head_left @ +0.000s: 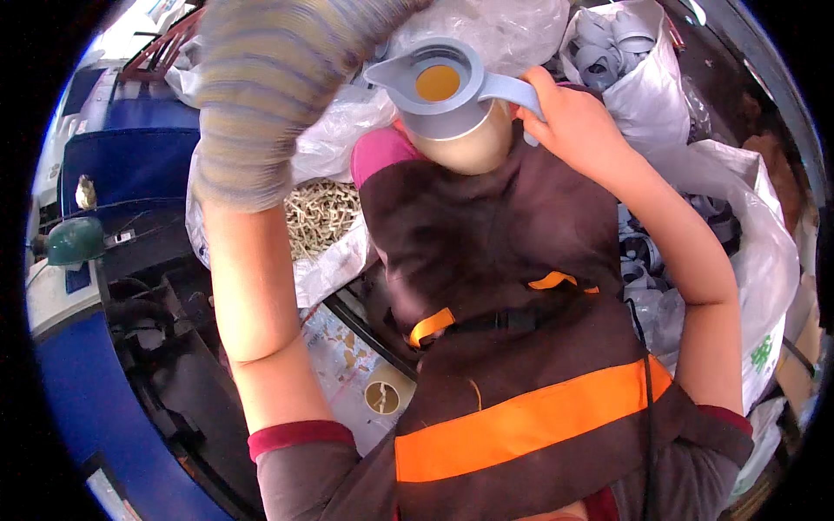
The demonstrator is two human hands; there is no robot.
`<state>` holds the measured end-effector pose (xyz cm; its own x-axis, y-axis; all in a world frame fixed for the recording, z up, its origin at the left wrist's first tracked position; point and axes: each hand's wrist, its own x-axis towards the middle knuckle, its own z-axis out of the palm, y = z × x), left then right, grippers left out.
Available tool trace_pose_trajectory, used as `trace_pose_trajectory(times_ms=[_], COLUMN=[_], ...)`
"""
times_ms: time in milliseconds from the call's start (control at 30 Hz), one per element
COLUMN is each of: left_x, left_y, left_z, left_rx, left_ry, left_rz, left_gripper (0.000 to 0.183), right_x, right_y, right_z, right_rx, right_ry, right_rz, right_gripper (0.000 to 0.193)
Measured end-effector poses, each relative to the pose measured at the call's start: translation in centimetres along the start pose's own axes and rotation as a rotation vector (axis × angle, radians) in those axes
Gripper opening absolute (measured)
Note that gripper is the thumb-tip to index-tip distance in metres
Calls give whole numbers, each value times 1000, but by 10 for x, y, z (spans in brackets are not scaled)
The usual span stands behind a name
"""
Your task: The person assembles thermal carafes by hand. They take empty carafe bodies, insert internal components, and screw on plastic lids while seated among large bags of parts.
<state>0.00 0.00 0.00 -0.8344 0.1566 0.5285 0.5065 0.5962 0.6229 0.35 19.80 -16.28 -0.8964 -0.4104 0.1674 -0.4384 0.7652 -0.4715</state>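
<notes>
My right hand (578, 126) is closed round the blue-grey handle of an insulated jug (473, 143), with a champagne-coloured body and a blue-grey collar and spout. The jug sits tilted above my lap, its spout pointing left. Through its round top opening an orange-amber colour shows; I cannot tell what it is. Left of the jug, my left hand (269, 95) wears a grey and yellowish striped knit glove. It reaches up past the upper edge, its fingers are out of sight, and whether it touches anything cannot be seen.
White bags of blue-grey plastic parts (612, 39) stand at the upper right and right. A sack of pale small pieces (321, 217) lies beyond my left forearm. Blue machine panels (130, 165) and a green dome-shaped part (76, 241) are at the left. A tape roll (388, 392) lies lower down.
</notes>
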Motion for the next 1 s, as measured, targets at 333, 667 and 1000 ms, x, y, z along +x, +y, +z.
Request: trace_pose_trajectory(times_ms=[333,667,1000], left_x=[-34,-104,-199], left_y=[-54,-73,-141], left_z=[15,-44,-85], left_rx=[392,-82,-811], left_ry=[-182,-302,179], left_rz=[165,-382,-1120], left_gripper=[66,73,54], right_x=[16,51,189], right_y=[9,-72,-104], right_z=[0,-66,64], right_rx=[172,298,635], right_ry=[12,-77,-483], right_rz=[-106,-66,-22], right_gripper=[35,40,29])
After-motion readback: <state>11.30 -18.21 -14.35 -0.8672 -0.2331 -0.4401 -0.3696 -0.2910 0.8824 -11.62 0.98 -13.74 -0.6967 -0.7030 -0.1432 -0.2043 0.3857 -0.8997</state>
